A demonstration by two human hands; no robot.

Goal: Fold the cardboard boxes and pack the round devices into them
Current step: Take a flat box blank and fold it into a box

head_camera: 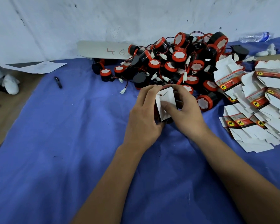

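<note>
Over the blue cloth [74, 143], near the middle of the view, both forearms reach forward from the lower edge and converge on one small cardboard box [166, 103]. Left hand [144, 117] wraps the box's left side, fingers curled over its top edge and thumb tucked beneath the lower corner. Right hand [183, 113] grips the right side, fingers arched over the top and thumb laid across the white flaps facing the camera. Box is held tilted, just above the cloth; its white end flaps are partly folded in, with red and black printed sides showing at the edges. Whether anything is inside cannot be determined. Directly behind the hands lies a heap of round devices [179, 62], black bodies with red caps, white faces and wired white connectors. To the right, a spread pile of flat unfolded boxes [255, 110] overlaps on the cloth. Noted further: a grey card marked "46" [103, 50] against the white wall, a dark pen [58, 82] at left, a plastic bottle [255, 37] lying at upper right.
</note>
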